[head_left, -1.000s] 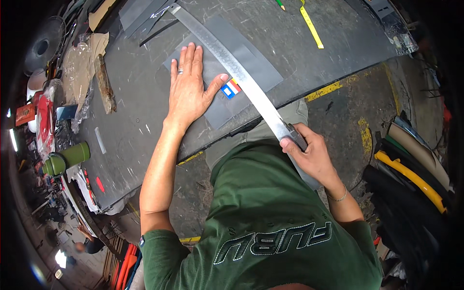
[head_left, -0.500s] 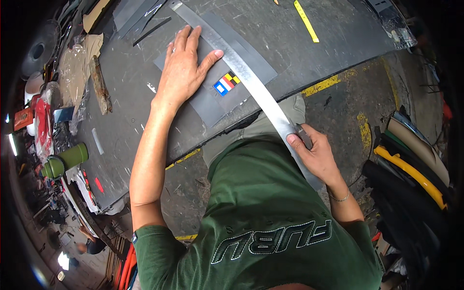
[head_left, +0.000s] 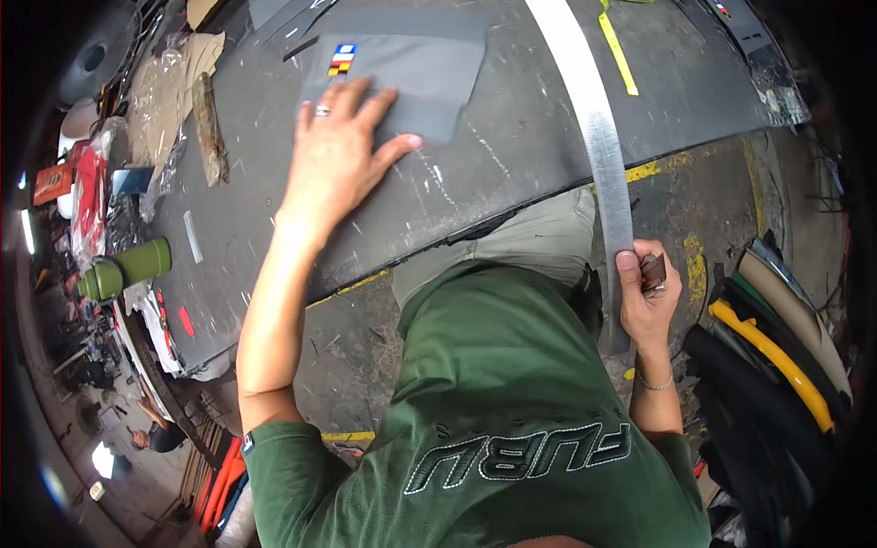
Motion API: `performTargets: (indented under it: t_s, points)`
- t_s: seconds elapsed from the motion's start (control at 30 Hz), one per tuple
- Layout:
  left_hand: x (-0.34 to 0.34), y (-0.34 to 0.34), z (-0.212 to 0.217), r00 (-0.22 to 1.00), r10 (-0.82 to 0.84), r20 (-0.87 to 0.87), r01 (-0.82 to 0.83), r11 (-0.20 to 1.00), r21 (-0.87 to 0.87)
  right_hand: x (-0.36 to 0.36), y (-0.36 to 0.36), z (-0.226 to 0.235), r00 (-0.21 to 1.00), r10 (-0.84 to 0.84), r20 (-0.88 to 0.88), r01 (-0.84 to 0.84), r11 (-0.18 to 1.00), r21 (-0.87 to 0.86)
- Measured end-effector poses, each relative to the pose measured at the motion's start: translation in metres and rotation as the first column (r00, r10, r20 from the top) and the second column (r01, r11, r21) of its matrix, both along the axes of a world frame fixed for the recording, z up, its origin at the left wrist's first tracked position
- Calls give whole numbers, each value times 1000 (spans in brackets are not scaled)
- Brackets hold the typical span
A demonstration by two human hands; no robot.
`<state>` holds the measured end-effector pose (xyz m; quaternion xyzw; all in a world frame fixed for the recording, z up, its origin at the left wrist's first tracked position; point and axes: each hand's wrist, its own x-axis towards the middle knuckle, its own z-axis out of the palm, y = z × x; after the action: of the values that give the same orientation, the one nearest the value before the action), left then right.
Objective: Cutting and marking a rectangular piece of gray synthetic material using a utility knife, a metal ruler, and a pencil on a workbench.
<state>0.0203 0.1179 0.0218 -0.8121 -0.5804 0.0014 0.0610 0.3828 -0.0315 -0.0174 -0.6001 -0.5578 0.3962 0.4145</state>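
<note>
My left hand (head_left: 340,155) lies open, fingers spread, on the near left part of a grey sheet (head_left: 425,78). A small patch of coloured blocks (head_left: 343,59) shows on that sheet, just beyond my fingertips. My right hand (head_left: 647,306) is closed on a long steel straightedge (head_left: 598,137), thumb on top, near its near end. The straightedge runs away from me over the table edge, apart from the sheet. Within the same hand sits a small brown and metal tool (head_left: 652,272); its kind is mostly hidden by the fingers.
The dark worktable (head_left: 512,151) bears a yellow measuring tape (head_left: 619,55) at the far right. At left are a wooden stick (head_left: 210,132), a green bottle (head_left: 137,269) and plastic wrapping. Rolls of material (head_left: 776,356) stand at the lower right. A person (head_left: 160,434) is far off at lower left.
The straightedge has come off the grey sheet and swung right with my right hand. Under my left hand the sheet has turned and moved away, its coloured patch now near the far left.
</note>
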Motion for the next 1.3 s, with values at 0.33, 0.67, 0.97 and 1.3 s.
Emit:
performTargets:
  t_s: [0.33, 0.67, 0.97, 1.3]
  points:
    - [31, -14, -21, 929, -12, 370, -47, 988, 149, -16, 5, -8, 992, -6, -123, -1, 999, -53]
    - [10, -9, -34, 929, -48, 366, 74, 996, -56, -27, 12, -1, 986, 165, -38, -169, 963, -209]
    - [8, -4, -24, 899, -29, 436, 91, 988, -123, -45, 17, 3, 966, 251, 68, -233, 950, -208]
    - [7, -2, -24, 929, -54, 366, 99, 990, -104, -36, 21, 1, 966, 126, -227, -190, 938, -290]
